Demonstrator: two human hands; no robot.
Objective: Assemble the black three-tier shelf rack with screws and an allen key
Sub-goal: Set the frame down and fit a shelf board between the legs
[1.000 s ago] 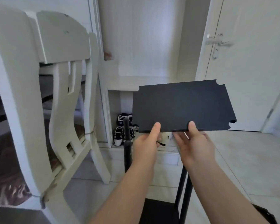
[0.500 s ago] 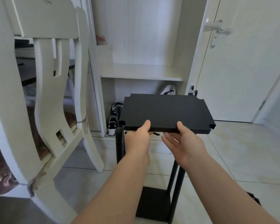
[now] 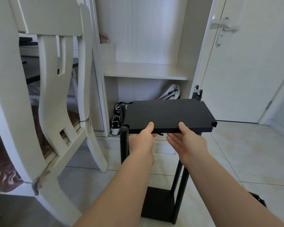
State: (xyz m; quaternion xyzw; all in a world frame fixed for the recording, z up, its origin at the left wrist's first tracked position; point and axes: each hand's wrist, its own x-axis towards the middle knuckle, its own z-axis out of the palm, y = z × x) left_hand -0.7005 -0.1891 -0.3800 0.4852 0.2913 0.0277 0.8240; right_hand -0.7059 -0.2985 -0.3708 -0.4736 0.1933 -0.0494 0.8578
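A black shelf panel (image 3: 169,114) with notched corners lies nearly flat at the top of the rack's black upright poles (image 3: 124,141). My left hand (image 3: 142,138) grips its near edge, thumb on top. My right hand (image 3: 187,140) holds the same edge further right, thumb on top and fingers underneath. Below, a lower black shelf (image 3: 157,205) sits fixed between the right-hand poles (image 3: 180,190) near the floor. The left poles' tops stand just beside the panel's left corners. No screws or allen key show in view.
A white chair (image 3: 44,95) stands close on the left. Behind the rack is a white cabinet (image 3: 146,69) with shoes (image 3: 116,125) in its lower bay. A white door (image 3: 252,63) is at right. A black part (image 3: 257,199) lies on the tiled floor at lower right.
The panel has swung from upright, face toward me, down to nearly flat and dropped onto the level of the pole tops. Both hands kept their hold on its near edge.
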